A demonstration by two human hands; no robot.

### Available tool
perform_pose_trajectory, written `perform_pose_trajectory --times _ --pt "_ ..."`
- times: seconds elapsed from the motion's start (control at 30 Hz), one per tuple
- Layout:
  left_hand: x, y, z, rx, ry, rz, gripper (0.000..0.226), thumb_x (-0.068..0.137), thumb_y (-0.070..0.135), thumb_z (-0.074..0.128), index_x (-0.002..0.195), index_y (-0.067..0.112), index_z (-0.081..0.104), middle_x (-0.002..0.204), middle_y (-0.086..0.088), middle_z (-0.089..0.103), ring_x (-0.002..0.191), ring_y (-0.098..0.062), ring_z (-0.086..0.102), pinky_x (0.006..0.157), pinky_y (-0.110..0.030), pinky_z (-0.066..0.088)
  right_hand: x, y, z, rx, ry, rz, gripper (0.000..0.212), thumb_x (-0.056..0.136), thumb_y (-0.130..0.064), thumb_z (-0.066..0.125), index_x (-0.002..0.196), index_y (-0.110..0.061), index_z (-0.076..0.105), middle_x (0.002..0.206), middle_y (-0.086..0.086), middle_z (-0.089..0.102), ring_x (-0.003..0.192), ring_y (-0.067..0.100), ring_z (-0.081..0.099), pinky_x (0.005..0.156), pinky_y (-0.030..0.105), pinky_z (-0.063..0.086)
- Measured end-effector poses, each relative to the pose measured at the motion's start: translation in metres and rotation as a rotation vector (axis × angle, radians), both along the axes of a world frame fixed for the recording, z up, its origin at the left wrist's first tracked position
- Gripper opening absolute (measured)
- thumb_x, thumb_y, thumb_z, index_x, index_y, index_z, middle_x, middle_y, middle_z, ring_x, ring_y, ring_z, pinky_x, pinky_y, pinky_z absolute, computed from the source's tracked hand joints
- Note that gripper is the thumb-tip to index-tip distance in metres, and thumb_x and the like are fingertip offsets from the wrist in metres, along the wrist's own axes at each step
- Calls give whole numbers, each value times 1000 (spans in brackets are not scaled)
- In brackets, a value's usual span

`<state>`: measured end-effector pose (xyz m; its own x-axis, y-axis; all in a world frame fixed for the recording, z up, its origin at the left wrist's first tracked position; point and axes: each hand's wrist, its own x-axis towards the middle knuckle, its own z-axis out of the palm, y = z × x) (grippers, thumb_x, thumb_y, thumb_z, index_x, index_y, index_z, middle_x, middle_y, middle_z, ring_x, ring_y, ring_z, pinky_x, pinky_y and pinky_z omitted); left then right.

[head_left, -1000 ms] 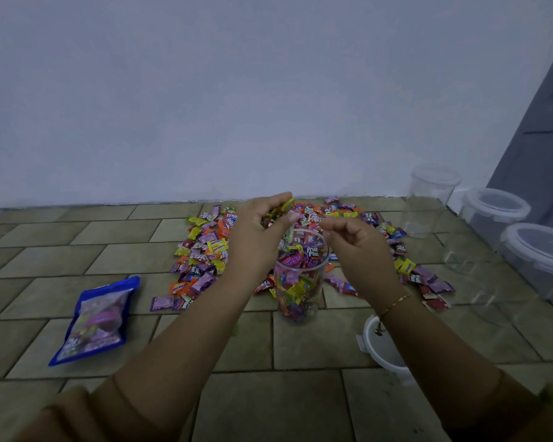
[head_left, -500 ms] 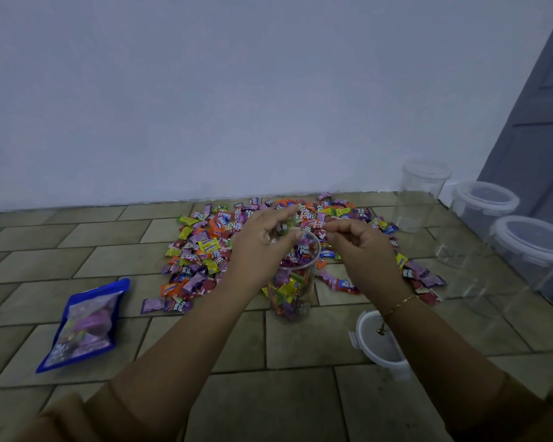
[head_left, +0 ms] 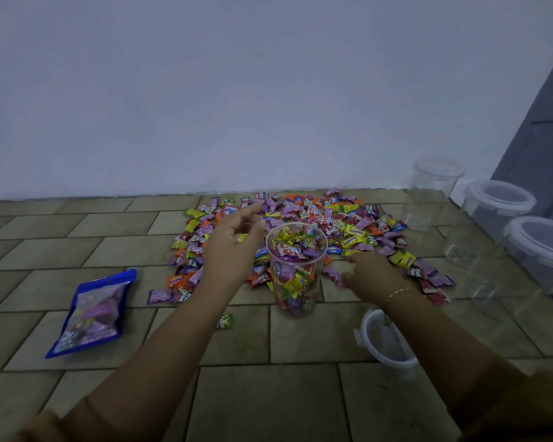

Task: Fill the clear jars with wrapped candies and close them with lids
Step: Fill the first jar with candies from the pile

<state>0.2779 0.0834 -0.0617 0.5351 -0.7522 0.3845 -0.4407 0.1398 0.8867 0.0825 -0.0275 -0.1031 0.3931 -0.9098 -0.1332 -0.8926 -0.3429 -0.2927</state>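
Right hand (head_left: pixel 372 275) now lowered beside brimful, lidless clear jar (head_left: pixel 296 269).

The tiled floor (head_left: pixel 115 237) carries a spread of wrapped candies (head_left: pixel 348 218) by the wall, with an open, candy-filled jar (head_left: pixel 296 269) standing at its near edge. A blue bag (head_left: pixel 91 311) lies to the left, one stray candy (head_left: pixel 225 321) nearer. A loose lid (head_left: pixel 372 338) lies nearer on the right, and three lidded jars (head_left: pixel 434 193) stand along the right side.

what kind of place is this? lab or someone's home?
Likely a home, not a lab: the work is done on a tiled floor against a bare white wall, with a grey door at the right. No bench or rig shows.
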Motion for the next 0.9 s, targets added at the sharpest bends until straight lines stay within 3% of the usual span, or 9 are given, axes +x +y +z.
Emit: perform_pose_trajectory --times 0.1,0.2,0.3,0.43,0.57,0.67,0.73,0.9 --pt "6 7 -2 57 1 35 26 92 20 59 117 26 63 95 4 63 79 -6 57 73 -25 50 0 -4 -11 44 120 18 57 93 -35 53 141 -10 36 142 13 43 128 30 43 105 38 39" --pt "15 12 -5 225 -92 19 22 92 22 58 113 21 65 98 6 65 75 -6 58 69 -26 50 3 -4 -17 89 90 50 65 93 -41 52 147 -17 26 147 11 37 131 29 40 106 39 37" --pt "23 17 -12 527 -307 -26 31 91 31 59 121 22 62 102 8 64 85 -9 60 75 -26 46 6 -1 -21 52 91 106 58 93 -43 50 144 -27 30 145 11 40 128 30 43 103 38 40" --pt "33 26 -23 933 -567 -137 45 86 37 64 129 27 56 131 2 57 112 -15 56 93 -30 45 8 0 -25 -14 166 151 46 95 -37 49 140 -31 40 137 12 46 119 30 50 96 34 42" --pt "43 32 -39 1259 -815 -227 41 85 31 65 125 27 58 132 1 53 111 -18 56 94 -38 50 12 -3 -31 -9 149 129 40 95 -28 49 135 -25 46 131 11 51 116 31 51 93 35 45" --pt "48 34 -52 1306 -936 -245 31 84 25 64 114 19 64 116 -1 61 105 -21 58 89 -40 52 14 -1 -33 -60 136 127 33 95 -13 42 125 -19 52 119 10 59 107 28 54 81 32 45" --pt "50 35 -56 1305 -918 -227 27 85 23 62 111 17 64 111 -2 62 101 -21 59 88 -39 52 15 3 -33 -103 152 141 30 94 -9 40 121 -17 52 113 10 60 103 27 55 77 33 45" --pt "50 34 -54 1206 -761 -153 21 87 28 62 105 18 67 103 -1 65 93 -17 61 87 -37 53 15 7 -34 -111 130 175 31 93 -7 40 120 -17 51 121 9 56 111 27 51 85 35 47"
